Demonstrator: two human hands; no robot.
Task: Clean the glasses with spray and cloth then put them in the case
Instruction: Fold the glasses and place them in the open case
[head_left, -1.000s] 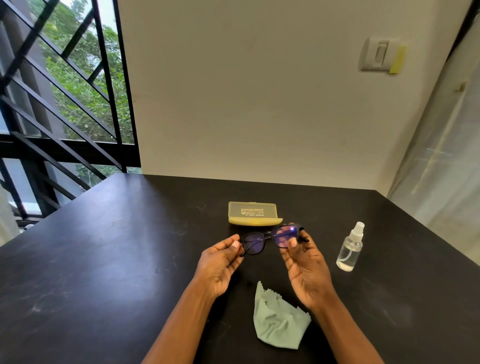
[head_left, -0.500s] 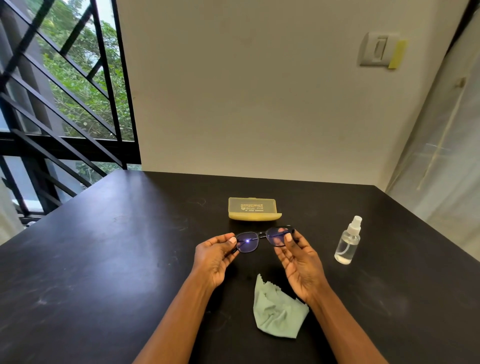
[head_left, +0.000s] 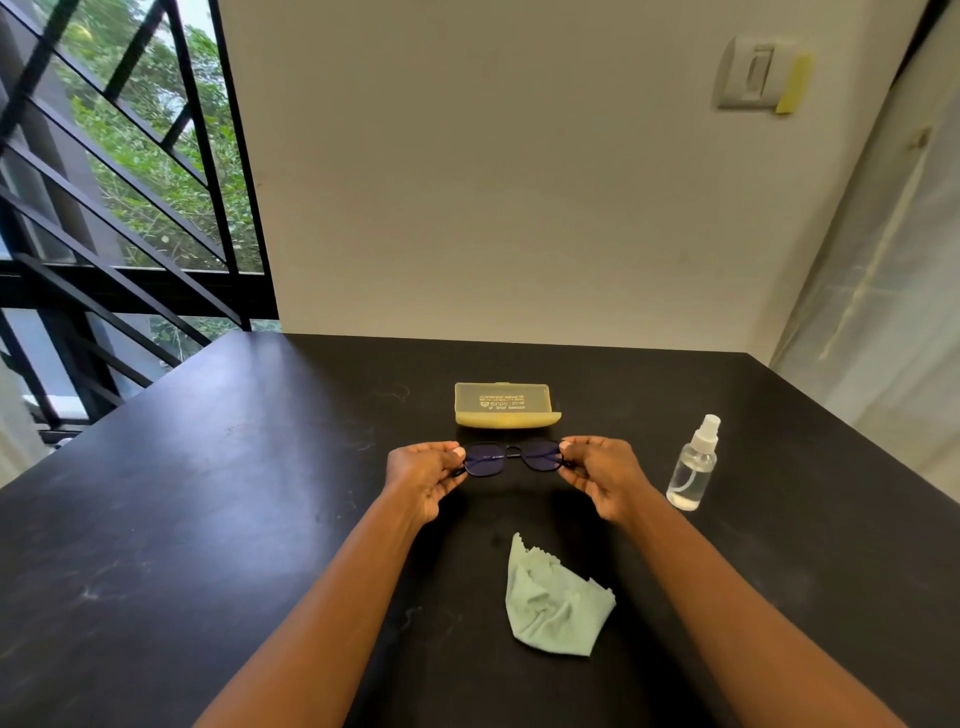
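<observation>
The 2 hands hold the glasses (head_left: 511, 457) level just above the black desk (head_left: 208, 519); the left hand (head_left: 423, 475) pinches the frame's left end, the right hand (head_left: 605, 475) pinches its right end; the lenses face up. Just beyond the glasses lies the closed yellow case (head_left: 506, 405); right of the glasses stands the clear spray bottle (head_left: 693, 465); nearer than the glasses lies the crumpled green cloth (head_left: 556, 603), apart from both hands.

— What's the table (head_left: 218, 519) like?
— Matt black, faintly scuffed. At twelve o'clock, a translucent yellow plastic case (head_left: 506, 405).
— At three?
— A clear glossy plastic spray bottle (head_left: 693, 467). At six, soft crumpled green cloth (head_left: 556, 608).
</observation>
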